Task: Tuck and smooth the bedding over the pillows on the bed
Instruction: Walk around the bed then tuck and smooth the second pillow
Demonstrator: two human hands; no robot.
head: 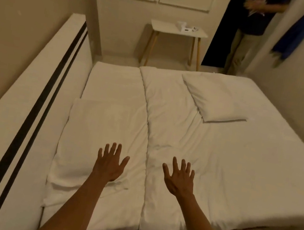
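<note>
Dim, warm yellowish indoor light with no visible source; shadows are soft and faint. Wide-angle distortion bends the headboard (pixel 30 95) and walls toward the edges. The blue cloth (pixel 297 32) at upper right is motion-blurred; overall detail is soft.

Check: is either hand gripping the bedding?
No, the left hand and right hand are both open, fingers spread, over the white duvet.

Person (pixel 255 22) in doorway cut off at top edge; small items (pixel 186 28) on side table (pixel 161 27) too blurred to identify
</note>
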